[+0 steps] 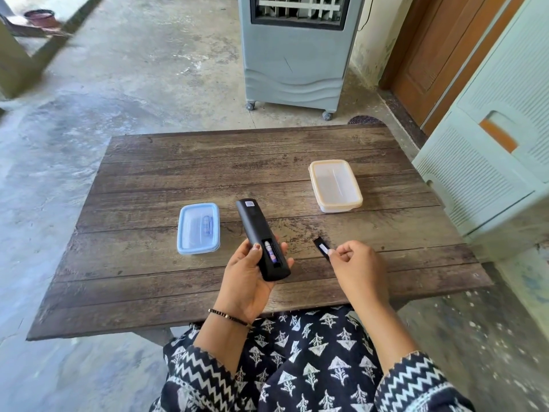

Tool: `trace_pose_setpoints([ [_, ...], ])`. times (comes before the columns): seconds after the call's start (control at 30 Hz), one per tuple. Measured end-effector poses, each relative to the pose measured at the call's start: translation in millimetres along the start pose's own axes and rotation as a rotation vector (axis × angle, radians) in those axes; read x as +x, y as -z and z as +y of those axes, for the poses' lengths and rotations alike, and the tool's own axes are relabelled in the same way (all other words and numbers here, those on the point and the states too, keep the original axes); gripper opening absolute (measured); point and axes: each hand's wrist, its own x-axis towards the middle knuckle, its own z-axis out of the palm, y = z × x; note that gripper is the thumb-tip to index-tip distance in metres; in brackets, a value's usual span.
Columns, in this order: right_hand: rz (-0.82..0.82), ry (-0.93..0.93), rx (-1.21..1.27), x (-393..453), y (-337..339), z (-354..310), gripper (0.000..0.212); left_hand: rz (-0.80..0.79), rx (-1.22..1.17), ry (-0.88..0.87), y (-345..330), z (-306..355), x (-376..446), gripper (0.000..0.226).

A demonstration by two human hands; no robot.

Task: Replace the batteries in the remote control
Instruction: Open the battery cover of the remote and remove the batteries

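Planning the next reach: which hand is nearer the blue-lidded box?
Left. The left hand, holding the remote, sits just right of the blue-lidded box; the right hand, pinching the battery cover, is farther right.

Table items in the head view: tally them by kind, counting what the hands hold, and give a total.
Remote control, in the left hand: 1
Battery cover, pinched by the right hand: 1
Lidded plastic containers, blue and orange-rimmed: 2
Batteries clearly seen, one in the remote's open bay, one inside the blue container: 2
Total: 6
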Motion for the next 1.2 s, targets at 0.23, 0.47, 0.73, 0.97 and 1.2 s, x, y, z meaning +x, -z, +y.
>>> trace_pose_setpoints([
  [0.23,-0.033,0.081,-0.246,-2.1,0.1,-5.7,0.026,-0.035,0.019,0.012,0.9,-0.1,-1.5,0.034],
  [0.47,-0.033,0.665,-0.018,-18.0,10.7,-35.1,0.018,-0.077,0.048,0.013,2.9,1.8,-0.3,0.032],
  [0.73,-0.220,0.929,-0.126,-13.2,4.1,-50.3,0.012,-0.115,0.133,0.003,3.4,0.4,-2.8,0.033],
  [0.97,-0.288,1.056,-0.243,-9.3,14.6,-63.9,0.010,-0.126,0.151,-0.018,3.7,1.2,-4.3,0.034],
  [1.2,-0.414,1.152,-0.393,-1.1,27.3,-81.2,0.021,-0.150,0.123,0.009,3.1,5.4,-8.0,0.034],
])
